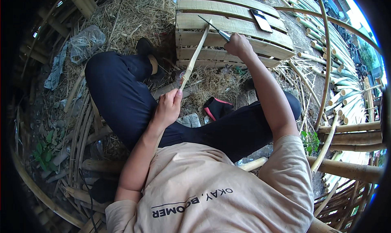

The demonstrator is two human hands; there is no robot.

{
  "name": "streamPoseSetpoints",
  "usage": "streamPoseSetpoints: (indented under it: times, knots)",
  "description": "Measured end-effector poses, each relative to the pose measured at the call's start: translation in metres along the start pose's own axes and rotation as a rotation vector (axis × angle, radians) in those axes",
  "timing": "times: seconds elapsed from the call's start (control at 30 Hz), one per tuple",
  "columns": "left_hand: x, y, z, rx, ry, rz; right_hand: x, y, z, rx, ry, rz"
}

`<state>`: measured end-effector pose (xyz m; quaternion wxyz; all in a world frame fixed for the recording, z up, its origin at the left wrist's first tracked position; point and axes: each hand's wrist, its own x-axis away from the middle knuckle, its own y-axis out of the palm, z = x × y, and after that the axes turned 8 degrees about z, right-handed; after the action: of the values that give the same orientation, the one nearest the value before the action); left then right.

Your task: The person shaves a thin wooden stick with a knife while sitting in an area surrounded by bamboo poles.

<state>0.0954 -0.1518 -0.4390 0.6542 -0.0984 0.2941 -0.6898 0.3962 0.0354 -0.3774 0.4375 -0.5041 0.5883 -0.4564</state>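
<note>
My left hand [168, 109] is closed around a pale split bamboo strip [196, 57], which slants up and away from me. Below the fist, the strip's lower end runs down along my forearm. In my right hand [239, 45] is a knife [222, 33], its thin dark blade pointing up to the left. The blade crosses the strip close to its far tip; whether the two touch I cannot tell. Both meet above a slatted wooden crate [232, 23] in front of me.
A phone [261, 20] lies on the crate's right side. Between my legs are a black and red item [218, 108] and a grey stone block [189, 120]. Bamboo poles [346, 90] are piled at the right; straw [134, 17] and a clear plastic bag [86, 43] lie at the left.
</note>
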Motion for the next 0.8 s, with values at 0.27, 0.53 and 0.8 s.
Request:
streamPoseSetpoints:
  times: [0.27,0.53,0.8]
  knots:
    - [0.002,0.000,0.000,0.032,-0.013,-0.003,0.015,-0.006,-0.001,-0.006,-0.160,0.057]
    - [0.000,-0.002,0.007,0.114,-0.151,-0.104,0.028,-0.006,0.018,-0.119,-0.286,0.131]
    - [-0.001,-0.004,0.004,0.375,-0.417,-0.244,0.033,0.004,0.004,-0.087,-0.244,0.207]
